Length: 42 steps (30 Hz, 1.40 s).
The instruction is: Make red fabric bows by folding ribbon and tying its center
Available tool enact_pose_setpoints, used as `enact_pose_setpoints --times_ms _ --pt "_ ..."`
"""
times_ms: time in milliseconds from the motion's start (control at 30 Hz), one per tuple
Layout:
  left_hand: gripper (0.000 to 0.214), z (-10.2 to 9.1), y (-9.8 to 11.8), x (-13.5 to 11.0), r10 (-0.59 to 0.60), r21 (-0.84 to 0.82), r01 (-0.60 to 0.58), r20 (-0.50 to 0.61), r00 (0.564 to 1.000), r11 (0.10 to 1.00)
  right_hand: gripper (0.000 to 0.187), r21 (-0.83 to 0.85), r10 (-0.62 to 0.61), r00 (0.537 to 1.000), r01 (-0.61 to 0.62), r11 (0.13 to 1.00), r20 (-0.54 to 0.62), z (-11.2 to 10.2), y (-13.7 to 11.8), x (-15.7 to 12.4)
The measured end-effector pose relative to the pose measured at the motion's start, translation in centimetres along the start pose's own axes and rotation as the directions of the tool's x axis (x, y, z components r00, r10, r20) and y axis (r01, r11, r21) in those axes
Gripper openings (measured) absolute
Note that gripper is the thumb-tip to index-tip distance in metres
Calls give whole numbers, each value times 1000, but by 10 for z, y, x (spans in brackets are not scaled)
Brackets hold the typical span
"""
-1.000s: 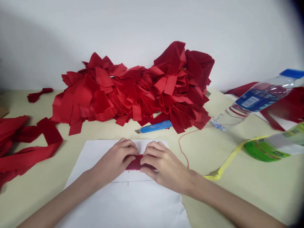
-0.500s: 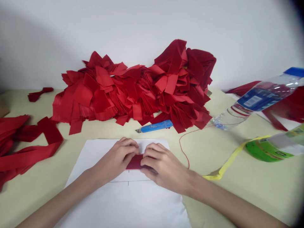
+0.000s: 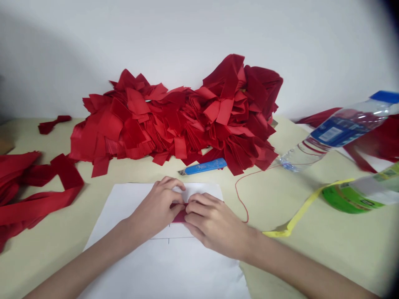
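Red fabric strip (image 3: 179, 216), long axis running left-right, lies flat on a white paper sheet (image 3: 121, 211), mostly covered. Left hand (image 3: 156, 205) and right hand (image 3: 213, 224) close on it from either end, fingers pressing it down.

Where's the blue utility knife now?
Head view, centre: the blue utility knife lies just in front of the red fabric pile, beyond the white paper sheet.

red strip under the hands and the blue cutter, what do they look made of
The red strip looks like fabric ribbon, going by its soft folded edges and faint sheen, though it is mostly covered and could be a stiff paper. The blue utility knife seems to have a smooth, glossy plastic body, with a grey metal blade tip at its end.
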<state>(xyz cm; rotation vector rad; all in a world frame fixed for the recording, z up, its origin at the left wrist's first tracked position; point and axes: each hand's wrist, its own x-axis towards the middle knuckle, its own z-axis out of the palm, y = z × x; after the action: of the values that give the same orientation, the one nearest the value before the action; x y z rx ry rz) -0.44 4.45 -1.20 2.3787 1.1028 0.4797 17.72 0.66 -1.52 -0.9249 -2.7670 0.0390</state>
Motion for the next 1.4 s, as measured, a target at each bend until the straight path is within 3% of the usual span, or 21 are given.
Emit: enact_pose_setpoints --times_ms 133,200,300,400,533,733,867,1033,1200,1400 --pt "28 -3 4 8 -7 34 6 47 999 999 15 -155 -103 990 117 981 94 -8 -7 -1" --pt "25 -4 4 10 -9 28 7 75 997 1000 15 -156 -101 988 119 981 117 -13 -8 0" --pt "23 -2 2 8 -3 15 2 95 995 1000 16 20 1 997 -3 1000 71 -18 -2 3" --pt "22 3 1 2 -14 21 13 81 997 1000 13 206 184 983 -180 962 2 -19 13 8" --pt "22 9 2 -8 -26 38 26 14 1000 999 8 311 296 954 -296 903 48 -14 25 11" --pt "22 8 2 -12 25 23 -24 -25 999 999 13 427 334 939 -334 840 76 -6 22 13" --pt "23 7 -1 -11 34 15 -34 5 999 999 13 428 326 943 -320 845 63 -6 22 13" --pt "26 8 1 -15 113 91 -109 -37 993 990 9 421 293 955 -286 861 50 -9 25 11" --pt "17 9 -3 -15 53 44 -50 -52 997 998 10 394 293 955 -287 873 47 -9 22 11" --pt "30 7 -5 -13 38 74 -39 17 999 996 9 396 310 943 -331 856 119 -13 28 8"
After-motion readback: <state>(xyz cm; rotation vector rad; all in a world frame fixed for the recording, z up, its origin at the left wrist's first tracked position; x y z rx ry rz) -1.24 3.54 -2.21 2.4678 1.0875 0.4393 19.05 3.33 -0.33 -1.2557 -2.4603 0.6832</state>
